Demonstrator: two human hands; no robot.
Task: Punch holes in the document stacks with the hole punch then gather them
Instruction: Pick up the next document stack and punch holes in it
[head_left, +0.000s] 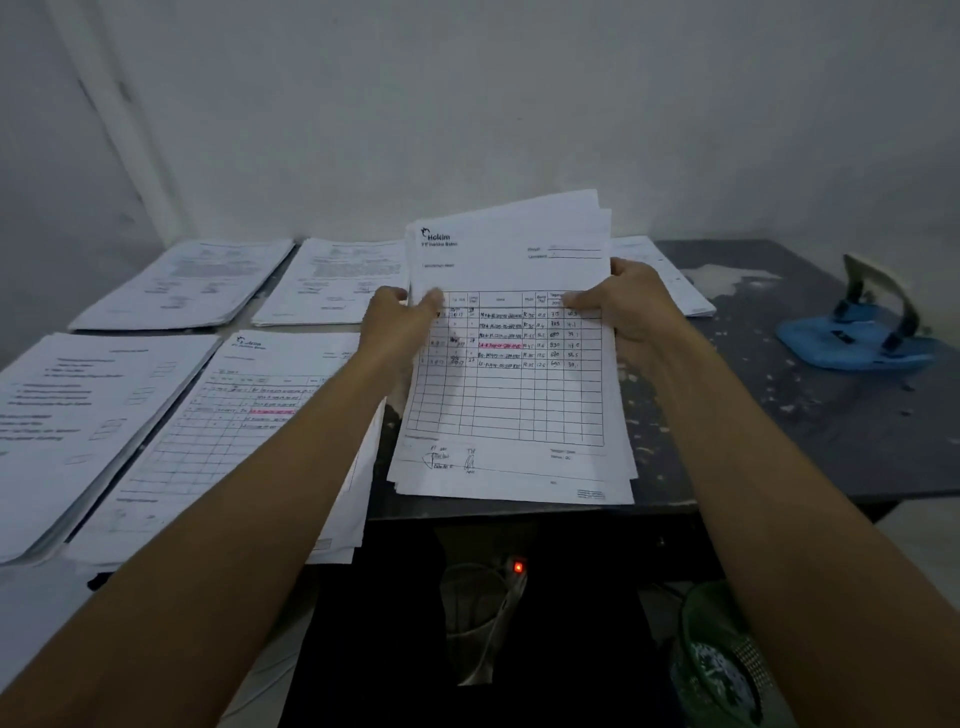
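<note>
Both hands, left (397, 325) and right (631, 306), grip 1 document stack (511, 395) upright

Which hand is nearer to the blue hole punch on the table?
The right hand, gripping the held stack's right edge, with the blue hole punch farther right. The left hand grips the opposite edge.

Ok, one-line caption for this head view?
Both hands hold a paper stack above the table; hole punch right.

Two bare forearms, no sleeves, left hand (397, 325), right hand (631, 306), no jewellery
</note>
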